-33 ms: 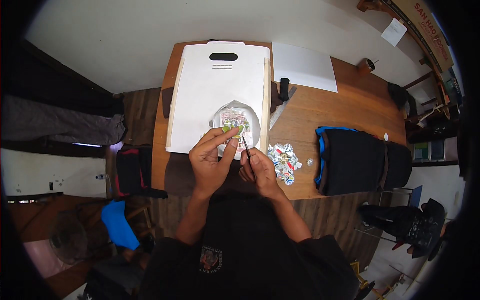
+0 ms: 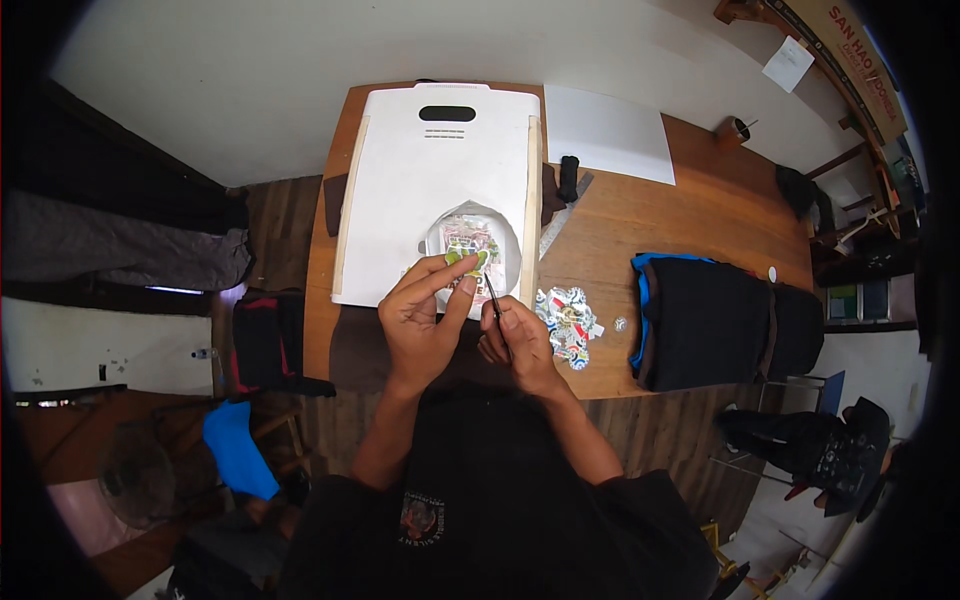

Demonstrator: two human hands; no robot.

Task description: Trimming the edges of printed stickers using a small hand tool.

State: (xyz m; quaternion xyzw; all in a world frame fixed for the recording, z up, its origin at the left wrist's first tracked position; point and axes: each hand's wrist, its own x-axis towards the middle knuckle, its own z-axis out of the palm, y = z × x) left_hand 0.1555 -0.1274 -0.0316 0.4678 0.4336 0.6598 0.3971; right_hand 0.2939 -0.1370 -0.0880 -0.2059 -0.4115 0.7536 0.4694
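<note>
My left hand (image 2: 425,315) pinches a small piece with green printing (image 2: 482,259) between thumb and fingers. Closed around a slim dark pointed tool (image 2: 494,297), like scissors or tweezers, is my right hand (image 2: 522,345); its tip reaches close to the green piece. Both hands hover over the near end of a white plastic box (image 2: 395,190), which has a rounded cut-out. Inside that opening lie printed plastic scraps (image 2: 470,232). To the right of my right hand, a heap of colourful round-edged stickers or labels (image 2: 567,330) rests on the wooden table (image 2: 690,225).
Folded dark cloth (image 2: 705,325) is stacked at the table's right. One round piece (image 2: 620,324) lies apart from the heap. Behind are a metal ruler (image 2: 565,215), a black roll (image 2: 569,180), a white sheet (image 2: 610,135) and a brown cup (image 2: 733,132).
</note>
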